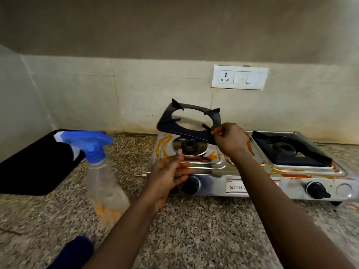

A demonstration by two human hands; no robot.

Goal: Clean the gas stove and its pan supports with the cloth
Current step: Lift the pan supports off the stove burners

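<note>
The left pan support (189,121) is held tilted above the stained stove (223,166) by the right hand (228,138); the left hand (171,172), fingers relaxed, is rested at the stove's near-left edge.

Speckled granite counter (194,230), blue-topped clear spray bottle (101,171) stood near left, black tray (33,167) lay far left, white switch-and-socket plate (240,77) on tiled wall (77,94) behind.

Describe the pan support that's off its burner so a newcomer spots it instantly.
Find the steel two-burner gas stove on the granite counter, below the wall socket. Over its left burner, the right hand holds a black square pan support by one corner, tilted up in the air. The other pan support sits flat on the right burner.
</note>
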